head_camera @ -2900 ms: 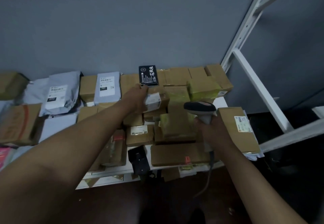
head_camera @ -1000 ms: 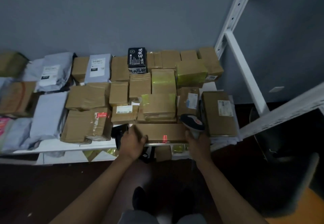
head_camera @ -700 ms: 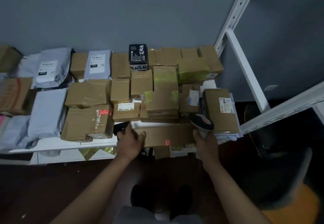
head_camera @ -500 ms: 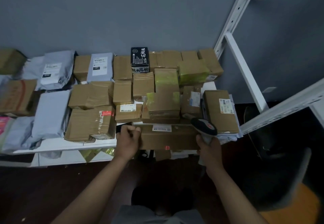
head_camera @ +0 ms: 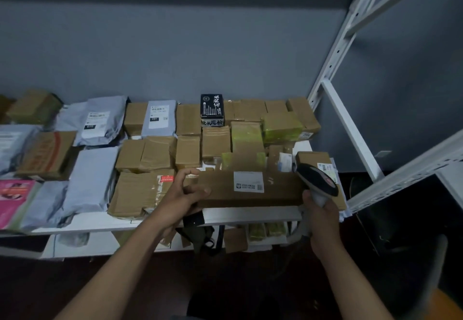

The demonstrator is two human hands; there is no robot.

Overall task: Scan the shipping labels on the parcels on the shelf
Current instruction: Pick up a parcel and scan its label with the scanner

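At shelf edge, hands curled: left (head_camera: pixel 184 195) around long box (head_camera: pixel 250 189), right (head_camera: pixel 322 213) around scanner (head_camera: pixel 317 179).

Head-worn wide view, forward and downward, seemingly close above shelf (head_camera: pixel 250 215).

Grey wall (head_camera: pixel 200 44) behind. White slotted upright (head_camera: pixel 333 54) and diagonal brace (head_camera: pixel 350 129) at right. Dark floor (head_camera: pixel 238 282) below. Black strap (head_camera: pixel 200 237) dangling under the front edge. Orange patch (head_camera: pixel 448 304) at lower right corner.
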